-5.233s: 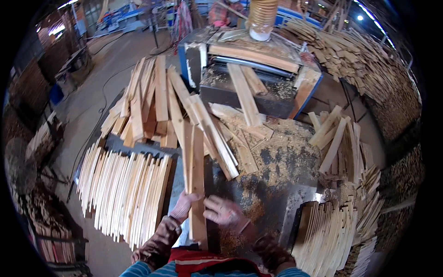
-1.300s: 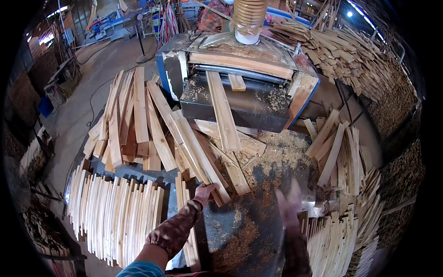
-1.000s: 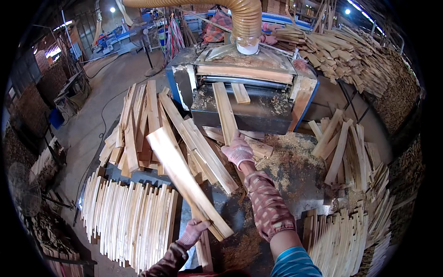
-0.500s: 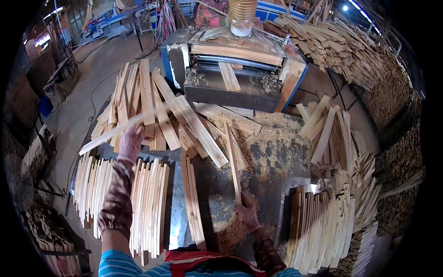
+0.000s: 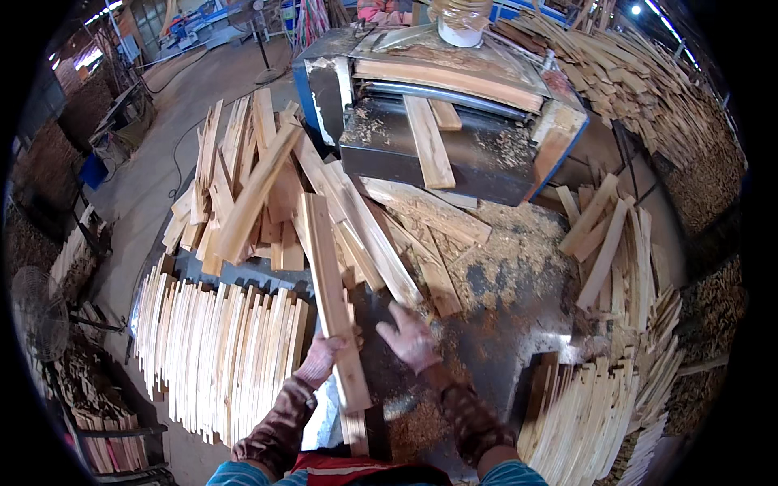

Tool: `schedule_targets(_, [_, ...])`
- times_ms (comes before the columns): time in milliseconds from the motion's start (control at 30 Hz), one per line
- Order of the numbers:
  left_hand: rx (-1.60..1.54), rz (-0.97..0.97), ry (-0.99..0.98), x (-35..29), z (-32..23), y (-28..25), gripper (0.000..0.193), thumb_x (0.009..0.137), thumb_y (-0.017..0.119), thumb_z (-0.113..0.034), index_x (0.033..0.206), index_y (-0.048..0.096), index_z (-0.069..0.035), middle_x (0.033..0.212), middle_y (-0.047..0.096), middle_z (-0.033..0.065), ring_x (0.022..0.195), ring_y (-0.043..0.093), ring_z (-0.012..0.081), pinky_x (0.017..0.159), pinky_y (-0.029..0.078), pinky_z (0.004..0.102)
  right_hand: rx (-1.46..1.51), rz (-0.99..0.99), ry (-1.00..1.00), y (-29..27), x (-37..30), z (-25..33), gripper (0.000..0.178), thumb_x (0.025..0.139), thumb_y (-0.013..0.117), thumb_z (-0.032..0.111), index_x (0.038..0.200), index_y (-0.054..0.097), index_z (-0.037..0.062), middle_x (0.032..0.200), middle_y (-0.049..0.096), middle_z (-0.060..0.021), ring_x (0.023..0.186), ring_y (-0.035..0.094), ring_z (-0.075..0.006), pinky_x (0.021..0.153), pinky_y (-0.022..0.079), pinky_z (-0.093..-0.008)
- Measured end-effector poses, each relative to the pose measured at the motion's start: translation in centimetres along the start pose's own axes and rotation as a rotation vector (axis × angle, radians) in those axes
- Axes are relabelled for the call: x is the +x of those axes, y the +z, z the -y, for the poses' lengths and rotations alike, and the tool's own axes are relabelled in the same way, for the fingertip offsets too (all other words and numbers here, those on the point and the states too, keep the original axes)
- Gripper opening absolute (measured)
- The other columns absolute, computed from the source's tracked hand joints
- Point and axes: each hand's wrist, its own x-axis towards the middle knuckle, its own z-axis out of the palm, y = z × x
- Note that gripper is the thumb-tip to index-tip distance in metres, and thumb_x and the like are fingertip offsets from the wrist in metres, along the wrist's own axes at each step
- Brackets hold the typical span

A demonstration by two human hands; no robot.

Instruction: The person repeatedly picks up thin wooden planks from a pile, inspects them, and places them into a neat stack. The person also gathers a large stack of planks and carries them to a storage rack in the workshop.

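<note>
Over the dark table (image 5: 478, 368), near side, board (image 5: 331, 283) sits in L hand (image 5: 322, 356), fingers clamped on it twd its near end; long axis runs approx. fore-aft, far end angled a bit L, pointing at loose plank pile (image 5: 284, 198). R hand (image 5: 412, 338) is just beside, fingers apart. Slat row (image 5: 219, 340) lies L, slat stack (image 5: 579, 413) R. Beyond, machine bed (image 5: 381, 158) bears 2 short boards (image 5: 428, 142). Far L, blue bucket (image 5: 93, 172), contents too small to tell.

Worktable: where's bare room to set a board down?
Best patch: thinly sawdusted tabletop between the right hand and right board stack. Sawdust thickens toward the machine. Crowded: left side, where loose boards lie beyond the neat board row.
</note>
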Motion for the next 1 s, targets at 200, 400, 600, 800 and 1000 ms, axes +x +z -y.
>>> schedule_targets(200, [0.191,-0.143,0.110,-2.7,6.0,-10.2,0.043,0.093,0.065,-0.007,0.134,0.055,-0.002,0.102,0.066,0.0069,0.090,0.065,0.0201,0.078,0.056,0.0324,-0.449,0.082,0.276,0.9,9.9,-4.6,0.088,0.084,0.068,0.049,0.152,0.030,0.0072,0.143,0.051,-0.0245,0.125,0.054,-0.0448,0.104,0.046,-0.0476])
schedule_targets(400, [0.891,-0.310,0.104,-9.1,13.5,-6.7,0.063,0.091,0.070,-0.046,0.139,0.053,-0.009,0.118,0.067,0.0188,0.104,0.066,0.0314,0.089,0.051,0.0431,0.086,0.131,0.131,4.6,-3.1,-6.3,0.082,0.089,0.067,0.039,0.151,0.029,0.0018,0.122,0.065,-0.0218,0.108,0.065,-0.0373,0.088,0.054,-0.0468])
schedule_targets(600, [0.743,-0.385,0.149,-7.2,13.5,-5.0,0.063,0.084,0.077,-0.048,0.123,0.057,-0.002,0.103,0.065,0.0174,0.089,0.066,0.0319,0.078,0.053,0.0437,-0.089,0.679,0.123,7.0,-26.0,-0.3,0.065,0.095,0.057,0.050,0.144,0.044,0.0090,0.112,0.068,-0.0227,0.104,0.067,-0.0370,0.087,0.053,-0.0447])
schedule_targets(800, [0.803,-0.553,-0.030,-7.0,13.1,-1.5,0.062,0.078,0.083,-0.034,0.122,0.054,-0.001,0.107,0.064,0.0146,0.092,0.066,0.0293,0.082,0.053,0.0419,0.122,0.857,0.172,4.2,-24.6,-0.9,0.040,0.098,0.051,0.045,0.116,0.068,0.0135,0.115,0.069,-0.0148,0.104,0.067,-0.0336,0.087,0.054,-0.0434])
schedule_targets(1000, [0.916,-0.629,0.291,-4.0,9.9,-3.9,0.071,0.082,0.079,-0.034,0.137,0.048,-0.002,0.130,0.058,0.0171,0.117,0.059,0.0308,0.095,0.049,0.0413,-0.189,-0.232,-0.145,3.8,-2.3,-2.5,0.041,0.089,0.066,0.033,0.119,0.064,0.0058,0.088,0.069,-0.0135,0.080,0.068,-0.0348,0.071,0.056,-0.0440])
